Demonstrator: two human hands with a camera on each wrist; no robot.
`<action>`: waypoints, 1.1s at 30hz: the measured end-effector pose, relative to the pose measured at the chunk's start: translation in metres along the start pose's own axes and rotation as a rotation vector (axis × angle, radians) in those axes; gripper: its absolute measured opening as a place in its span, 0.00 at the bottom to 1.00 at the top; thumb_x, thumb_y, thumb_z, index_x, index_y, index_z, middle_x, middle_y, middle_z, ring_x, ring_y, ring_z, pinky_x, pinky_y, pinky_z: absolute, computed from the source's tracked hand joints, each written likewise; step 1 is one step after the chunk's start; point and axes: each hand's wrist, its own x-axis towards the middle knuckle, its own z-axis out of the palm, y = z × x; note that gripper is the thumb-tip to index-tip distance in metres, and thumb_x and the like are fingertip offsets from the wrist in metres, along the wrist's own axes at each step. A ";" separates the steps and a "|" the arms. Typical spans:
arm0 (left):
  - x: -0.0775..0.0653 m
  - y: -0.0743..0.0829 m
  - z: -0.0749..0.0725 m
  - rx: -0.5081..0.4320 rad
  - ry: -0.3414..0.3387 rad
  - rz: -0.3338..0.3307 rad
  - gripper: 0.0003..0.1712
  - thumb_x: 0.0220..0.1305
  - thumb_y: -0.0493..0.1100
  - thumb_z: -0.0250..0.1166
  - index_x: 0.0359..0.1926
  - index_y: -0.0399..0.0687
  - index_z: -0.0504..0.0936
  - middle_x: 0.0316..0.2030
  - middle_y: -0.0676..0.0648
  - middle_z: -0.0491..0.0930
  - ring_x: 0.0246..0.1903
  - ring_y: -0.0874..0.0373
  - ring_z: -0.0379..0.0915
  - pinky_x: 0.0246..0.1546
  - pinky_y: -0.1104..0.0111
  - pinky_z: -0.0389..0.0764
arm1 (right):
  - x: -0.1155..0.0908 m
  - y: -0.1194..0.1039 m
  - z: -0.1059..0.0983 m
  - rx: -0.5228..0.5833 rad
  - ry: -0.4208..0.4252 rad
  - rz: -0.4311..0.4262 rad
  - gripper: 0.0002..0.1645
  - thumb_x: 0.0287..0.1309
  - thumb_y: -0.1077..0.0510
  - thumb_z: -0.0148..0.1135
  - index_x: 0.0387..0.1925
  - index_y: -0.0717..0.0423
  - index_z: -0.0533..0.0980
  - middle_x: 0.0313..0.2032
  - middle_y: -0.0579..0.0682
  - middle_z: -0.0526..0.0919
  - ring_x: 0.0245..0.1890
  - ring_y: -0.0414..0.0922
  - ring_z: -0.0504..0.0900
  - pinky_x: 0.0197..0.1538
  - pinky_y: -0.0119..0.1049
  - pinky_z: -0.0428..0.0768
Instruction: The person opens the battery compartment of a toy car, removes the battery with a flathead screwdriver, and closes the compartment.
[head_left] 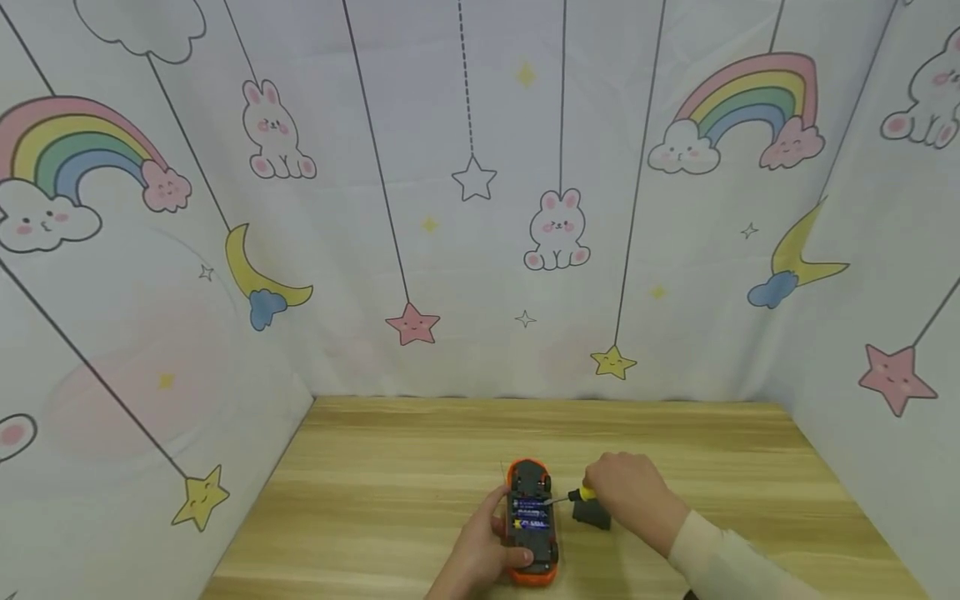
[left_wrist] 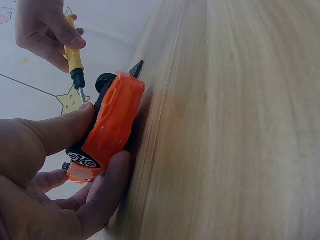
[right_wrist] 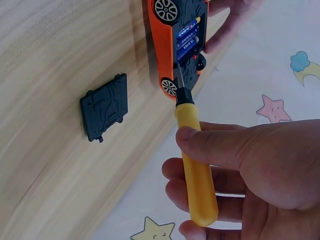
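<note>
An orange toy car [head_left: 532,550] lies upside down on the table, its black underside facing up. Several blue batteries [right_wrist: 188,41] sit in its uncovered battery compartment. My left hand [head_left: 483,542] grips the car from the left, thumb over the underside and fingers along the orange body [left_wrist: 114,120]. In my right hand [head_left: 630,496] is a screwdriver [right_wrist: 196,165] with a yellow handle, held between thumb and fingers. Its metal tip is at the edge of the battery compartment, beside the batteries.
A black battery cover [right_wrist: 106,107] lies on the wooden table [head_left: 375,467], just right of the car and partly under my right hand in the head view. White cloth walls [head_left: 480,275] printed with rabbits, stars and rainbows stand round the table's back and sides.
</note>
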 end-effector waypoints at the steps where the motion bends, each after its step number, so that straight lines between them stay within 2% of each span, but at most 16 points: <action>1: 0.000 0.000 0.000 -0.005 -0.002 -0.001 0.61 0.43 0.29 0.80 0.77 0.53 0.61 0.40 0.43 0.79 0.34 0.52 0.78 0.27 0.60 0.82 | 0.000 0.000 -0.001 -0.009 0.002 -0.007 0.06 0.51 0.63 0.76 0.27 0.48 0.88 0.23 0.46 0.85 0.20 0.41 0.79 0.23 0.40 0.82; 3: -0.001 -0.001 0.000 -0.011 -0.004 0.001 0.61 0.43 0.28 0.80 0.77 0.53 0.62 0.39 0.43 0.79 0.34 0.52 0.79 0.26 0.60 0.82 | 0.001 0.001 -0.001 -0.026 0.011 -0.021 0.05 0.51 0.62 0.76 0.27 0.47 0.88 0.23 0.46 0.86 0.19 0.40 0.78 0.23 0.38 0.81; 5: -0.001 -0.002 0.000 -0.025 -0.007 0.008 0.61 0.43 0.28 0.80 0.77 0.54 0.62 0.40 0.43 0.79 0.34 0.52 0.79 0.26 0.60 0.83 | 0.002 0.000 -0.003 -0.033 0.027 -0.033 0.07 0.52 0.62 0.75 0.23 0.49 0.87 0.20 0.45 0.84 0.16 0.37 0.73 0.21 0.37 0.80; 11: -0.002 -0.003 0.000 -0.048 -0.012 0.023 0.62 0.43 0.26 0.79 0.78 0.53 0.60 0.40 0.42 0.78 0.34 0.52 0.79 0.26 0.60 0.83 | 0.006 -0.003 -0.006 -0.095 0.070 -0.068 0.19 0.52 0.65 0.74 0.13 0.50 0.75 0.13 0.42 0.72 0.16 0.36 0.58 0.17 0.37 0.74; 16: -0.002 -0.002 -0.001 -0.028 -0.014 0.028 0.61 0.43 0.26 0.79 0.78 0.52 0.61 0.39 0.42 0.78 0.33 0.52 0.79 0.24 0.59 0.83 | 0.013 -0.009 -0.008 -0.182 0.030 -0.053 0.24 0.55 0.64 0.71 0.11 0.50 0.70 0.11 0.40 0.66 0.15 0.37 0.56 0.17 0.36 0.73; 21: -0.002 -0.001 -0.001 -0.015 -0.017 0.037 0.61 0.43 0.26 0.79 0.77 0.53 0.62 0.39 0.42 0.77 0.33 0.51 0.79 0.22 0.60 0.83 | 0.019 -0.021 -0.015 -0.255 0.006 -0.034 0.25 0.59 0.61 0.70 0.11 0.48 0.70 0.11 0.40 0.64 0.16 0.38 0.54 0.17 0.36 0.73; 25: -0.001 0.000 -0.001 -0.012 -0.025 0.038 0.61 0.42 0.25 0.80 0.77 0.54 0.62 0.39 0.42 0.76 0.32 0.51 0.79 0.21 0.59 0.83 | 0.022 -0.036 -0.026 -0.370 -0.095 -0.005 0.26 0.58 0.64 0.68 0.11 0.48 0.66 0.11 0.42 0.55 0.17 0.39 0.47 0.16 0.34 0.59; 27: -0.001 -0.001 -0.002 -0.008 -0.029 0.039 0.61 0.42 0.26 0.80 0.77 0.54 0.62 0.39 0.42 0.76 0.32 0.51 0.78 0.20 0.60 0.83 | 0.025 -0.043 -0.028 -0.429 -0.144 0.008 0.23 0.59 0.63 0.68 0.13 0.49 0.68 0.12 0.43 0.57 0.16 0.40 0.50 0.18 0.36 0.60; 29: 0.000 -0.001 -0.002 -0.005 -0.034 0.041 0.61 0.41 0.26 0.80 0.77 0.54 0.62 0.39 0.42 0.75 0.32 0.52 0.78 0.21 0.60 0.83 | 0.027 -0.048 -0.028 -0.477 -0.183 0.019 0.18 0.58 0.61 0.68 0.16 0.49 0.73 0.13 0.44 0.64 0.14 0.40 0.55 0.19 0.38 0.65; 31: 0.000 -0.001 -0.002 0.002 -0.035 0.037 0.62 0.41 0.26 0.80 0.77 0.54 0.63 0.39 0.42 0.75 0.32 0.52 0.77 0.22 0.61 0.83 | 0.028 -0.053 -0.029 -0.506 -0.217 0.015 0.10 0.59 0.55 0.70 0.23 0.48 0.81 0.19 0.45 0.76 0.16 0.42 0.67 0.22 0.43 0.76; 33: 0.001 0.000 -0.003 0.008 -0.039 0.031 0.62 0.41 0.25 0.80 0.76 0.55 0.63 0.40 0.42 0.75 0.33 0.51 0.77 0.22 0.61 0.83 | 0.029 -0.057 -0.029 -0.534 -0.241 -0.002 0.05 0.59 0.51 0.72 0.29 0.45 0.84 0.25 0.44 0.82 0.19 0.45 0.74 0.25 0.45 0.79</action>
